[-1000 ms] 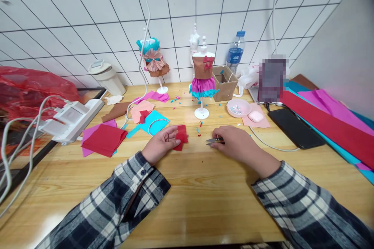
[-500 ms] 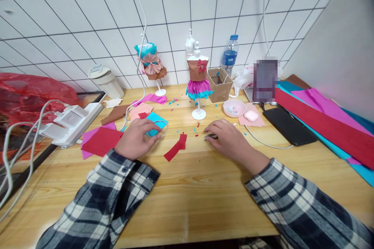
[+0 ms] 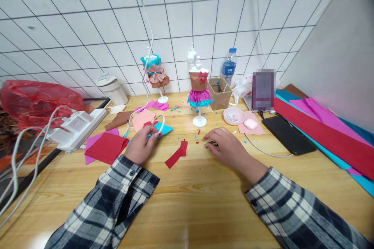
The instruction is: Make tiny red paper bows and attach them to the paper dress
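My left hand (image 3: 142, 144) is closed in a pinch on a teal paper piece (image 3: 164, 128) with a thin white wire ring (image 3: 160, 119) on it, and has its edge raised off the wooden table (image 3: 204, 202). My right hand (image 3: 224, 146) lies palm down with its fingers curled over small dark scissors (image 3: 212, 144). Between the hands a red paper strip (image 3: 176, 155) lies flat on the table, touched by neither hand.
A small mannequin in a pink and teal paper skirt (image 3: 200, 95) stands behind the hands, another (image 3: 156, 76) further left. Nearby are a cardboard box (image 3: 219, 92), a pink dish (image 3: 233, 116), a black phone (image 3: 288, 135), folded red paper (image 3: 106, 148), a power strip (image 3: 77, 124) and long paper sheets (image 3: 321, 128).
My left hand let go of the red strip, moved left and picked up the teal paper with the ring. My right hand lowered the scissors onto the table and covers them.
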`<state>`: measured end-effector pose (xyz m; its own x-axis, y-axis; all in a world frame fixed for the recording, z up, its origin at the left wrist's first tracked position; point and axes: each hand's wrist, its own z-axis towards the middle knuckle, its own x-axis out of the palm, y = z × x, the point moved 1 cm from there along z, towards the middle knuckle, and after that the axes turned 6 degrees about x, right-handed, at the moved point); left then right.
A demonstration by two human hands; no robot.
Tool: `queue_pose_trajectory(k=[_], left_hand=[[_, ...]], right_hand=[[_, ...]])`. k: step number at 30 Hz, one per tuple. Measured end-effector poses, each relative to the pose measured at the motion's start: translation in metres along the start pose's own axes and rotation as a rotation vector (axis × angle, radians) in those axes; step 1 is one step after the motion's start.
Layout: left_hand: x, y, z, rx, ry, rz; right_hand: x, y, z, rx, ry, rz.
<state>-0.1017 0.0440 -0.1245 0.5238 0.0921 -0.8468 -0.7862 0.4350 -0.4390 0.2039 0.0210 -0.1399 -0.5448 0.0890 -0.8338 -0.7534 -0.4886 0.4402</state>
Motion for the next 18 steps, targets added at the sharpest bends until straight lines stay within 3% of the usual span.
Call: queue_pose_trajectory(k=[2, 4, 7, 11, 14, 18], left_hand=[[0.002, -0.012, -0.003, -0.018, -0.076, -0.183], [0.006, -0.021, -0.005, -0.041, -0.138, -0.188], [0.013, -0.031, -0.006, -0.081, -0.159, -0.234], [0.025, -0.053, -0.014, -0.067, -0.173, -0.555], [0.039, -0.078, -0.027, -0.044, -0.101, -0.724], [0.051, -0.099, -0.042, 0.023, -0.015, -0.62]], right_hand=[[0.0, 0.005, -0.001, -0.009, -0.028, 0.017], [0.001, 0.009, -0.002, -0.025, -0.043, 0.029], [0.002, 0.015, -0.003, -0.055, -0.037, 0.043], [-0.002, 0.028, -0.007, -0.046, -0.115, 0.106], [-0.007, 0.045, -0.014, -0.044, -0.186, 0.204], [-0.005, 0.064, -0.023, 0.019, -0.205, 0.323]])
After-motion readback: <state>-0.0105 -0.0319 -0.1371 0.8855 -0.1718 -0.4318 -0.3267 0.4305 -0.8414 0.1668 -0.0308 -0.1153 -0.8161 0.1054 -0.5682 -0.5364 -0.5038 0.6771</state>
